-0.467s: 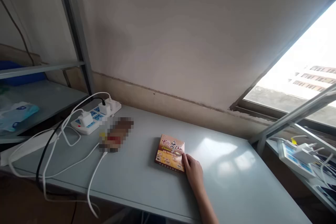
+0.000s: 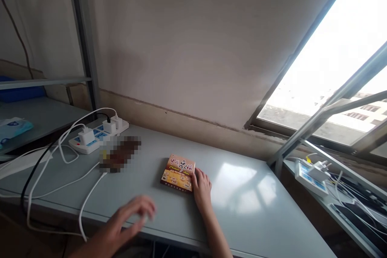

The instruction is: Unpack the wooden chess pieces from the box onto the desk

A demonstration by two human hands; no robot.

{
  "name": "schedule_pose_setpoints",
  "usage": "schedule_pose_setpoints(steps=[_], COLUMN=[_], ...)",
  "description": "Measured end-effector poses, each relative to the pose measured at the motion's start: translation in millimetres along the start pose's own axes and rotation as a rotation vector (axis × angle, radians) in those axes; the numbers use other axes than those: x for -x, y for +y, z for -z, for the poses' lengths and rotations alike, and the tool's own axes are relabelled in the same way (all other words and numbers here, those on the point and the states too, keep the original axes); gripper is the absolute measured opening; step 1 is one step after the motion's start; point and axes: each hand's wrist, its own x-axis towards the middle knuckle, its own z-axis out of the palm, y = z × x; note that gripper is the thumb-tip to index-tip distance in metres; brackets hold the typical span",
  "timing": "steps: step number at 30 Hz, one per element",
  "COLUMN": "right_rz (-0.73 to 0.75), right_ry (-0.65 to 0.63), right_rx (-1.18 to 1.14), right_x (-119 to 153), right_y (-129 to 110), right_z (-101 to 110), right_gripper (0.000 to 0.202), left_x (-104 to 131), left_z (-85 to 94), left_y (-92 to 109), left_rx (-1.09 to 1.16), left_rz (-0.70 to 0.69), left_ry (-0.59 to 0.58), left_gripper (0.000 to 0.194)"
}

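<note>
A Chinese chess box [image 2: 177,173], flat and orange-brown with printed lettering, lies on the grey table [image 2: 145,193]. At its right edge is my right hand [image 2: 203,187], thumb and fingers closed against that side; the fingertips' exact hold is partly hidden. My left hand [image 2: 130,217] is over the table's front edge, to the lower left of the box and apart from it. Its fingers are curved and slightly blurred, with a gap between thumb and fingers and nothing visible held.
A white power strip [image 2: 98,137] with plugged-in chargers and loose cables stands at the table's left. A pixelated item [image 2: 119,155] lies beside it. Metal posts [image 2: 81,28] rise at the left; another power strip [image 2: 311,177] sits on a surface at the right, below the window.
My left hand has come into view from the lower left. My right hand stays at the box's right edge. The view has shifted rightward, so the table's contents appear further left.
</note>
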Motion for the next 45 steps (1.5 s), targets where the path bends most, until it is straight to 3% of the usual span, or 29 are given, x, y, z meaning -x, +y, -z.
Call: schedule_pose_setpoints(steps=[2,5,7,9,12,18,23,25,28,30,33,35,37,39,45], right_rz=[0.010,0.023,0.032,0.029,0.024,0.064,0.218,0.260,0.276,0.284,0.342,0.366,0.336,0.279,0.164], right_ry=[-0.035,-0.065,-0.083,-0.105,-0.124,-0.063,0.031,0.079,0.111,0.130,0.164,0.172,0.153,0.101,-0.095], right_rx=[-0.027,-0.046,-0.060,-0.084,-0.154,-0.293,-0.399,-0.468,-0.509,-0.501,-0.423,-0.361,-0.329,-0.332,-0.446], right_x=[1,1,0,0,-1,0,7,10,12,9,-4,-17,-30,-40,-50], right_y=[3,6,7,8,8,0,-17,-24,-33,-37,-38,-32,-22,-11,14], right_z=[-2,-6,-7,-7,-6,-4,11,17,21,24,28,30,29,25,3], right_gripper=[0.051,0.052,0.052,0.053,0.055,0.058,0.057,0.055,0.052,0.049,0.040,0.034,0.031,0.030,0.032], left_x=[-45,-102,-127,-141,-147,-136,-119,-111,-103,-106,-123,-141,-162,-182,-218], left_z=[-3.5,-13.9,-24.5,-36.8,-54.1,-67.8,-61.2,-57.9,-50.2,-41.1,-21.8,-9.0,-0.2,2.8,-10.9], left_y=[-5,-26,-42,-56,-66,-59,-31,-15,8,18,22,15,0,-21,-86], left_rx=[-0.079,-0.196,-0.215,-0.172,-0.066,0.289,0.363,0.401,0.422,0.372,0.128,-0.087,-0.247,-0.379,-0.570], left_rz=[-0.076,-0.032,0.038,0.085,0.134,0.090,-0.077,-0.084,-0.046,-0.108,-0.253,-0.329,-0.416,-0.476,-0.420], left_ry=[0.079,0.280,0.271,0.161,0.114,0.202,0.369,0.422,0.342,0.329,0.498,0.604,0.595,0.473,0.198], left_gripper=[0.032,0.050,0.059,0.059,0.060,0.068,0.060,0.061,0.058,0.053,0.043,0.036,0.032,0.034,0.041])
